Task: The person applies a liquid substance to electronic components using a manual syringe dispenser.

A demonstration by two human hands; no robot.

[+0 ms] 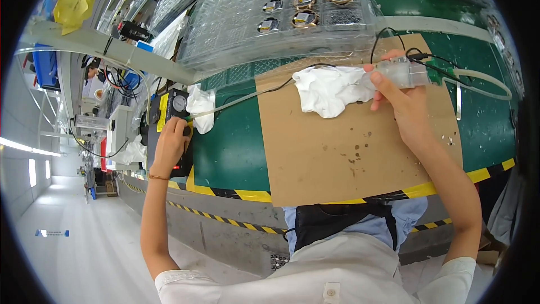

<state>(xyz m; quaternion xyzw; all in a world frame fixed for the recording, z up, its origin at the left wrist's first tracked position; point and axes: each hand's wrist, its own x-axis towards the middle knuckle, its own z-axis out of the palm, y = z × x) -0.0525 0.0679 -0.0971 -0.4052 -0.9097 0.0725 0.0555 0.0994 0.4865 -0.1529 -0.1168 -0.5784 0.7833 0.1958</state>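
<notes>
My right hand (400,98) is closed around a thick translucent dispensing syringe (400,73), held nearly level above a brown cardboard sheet. A green fitting and a pale air hose join its right end. Its left end runs into a crumpled white cloth (329,91), which hides the tip. At the left, my left hand (170,145) rests against a black control box (181,170) with a round pressure gauge (180,103). Its fingers are curled at the box's front, and what they pinch is hidden. A second white cloth (201,108) hangs by the box.
The cardboard sheet (315,157) covers part of a green bench (230,157), edged with yellow-black tape. Behind it, a clear plastic tray (225,39) bears several round, watch-like parts (304,18). A hose and black cable (253,94) cross the bench. A metal post (135,56) rises at left.
</notes>
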